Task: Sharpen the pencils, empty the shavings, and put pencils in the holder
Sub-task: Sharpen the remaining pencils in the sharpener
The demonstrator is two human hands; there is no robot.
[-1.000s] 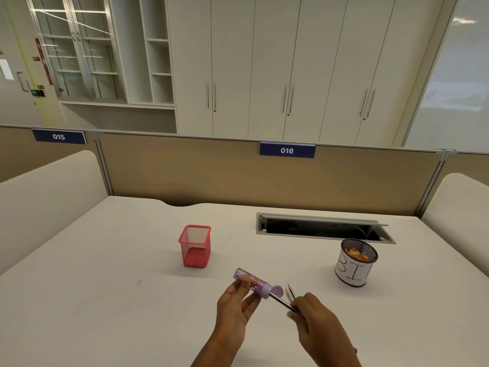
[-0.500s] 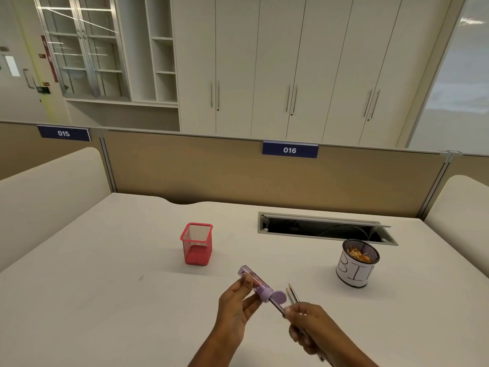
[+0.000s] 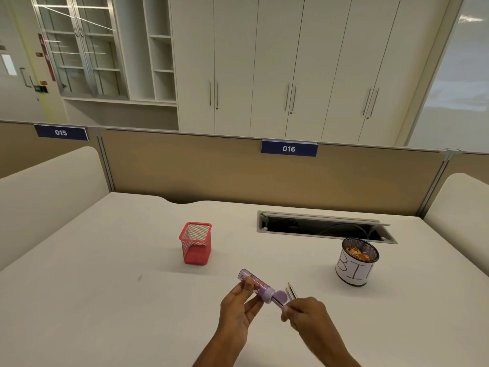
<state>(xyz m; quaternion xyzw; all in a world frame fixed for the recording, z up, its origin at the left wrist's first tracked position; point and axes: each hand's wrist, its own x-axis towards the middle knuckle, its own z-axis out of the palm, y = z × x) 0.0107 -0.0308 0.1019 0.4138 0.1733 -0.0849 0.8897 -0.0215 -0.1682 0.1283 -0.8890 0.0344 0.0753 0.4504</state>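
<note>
the left hand (image 3: pixel 238 309) pinches a purple tube sharpener (image 3: pixel 255 285) above the white desk (image 3: pixel 105 300); the right hand (image 3: pixel 308 313) grips a pencil (image 3: pixel 278 303) pushed into its cap end, two more pencils (image 3: pixel 291 292) sticking up beside. a red mesh holder (image 3: pixel 196 242) stands behind, a shavings bin (image 3: pixel 356 262) at right.

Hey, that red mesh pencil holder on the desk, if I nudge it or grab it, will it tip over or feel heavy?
The red mesh holder probably feels light: its walls are open mesh and no pencils show inside. It is taller than wide, so a push near the rim might tip it, while a low nudge would likely slide it on the smooth desk. Its square sides mean it should not roll.
</note>
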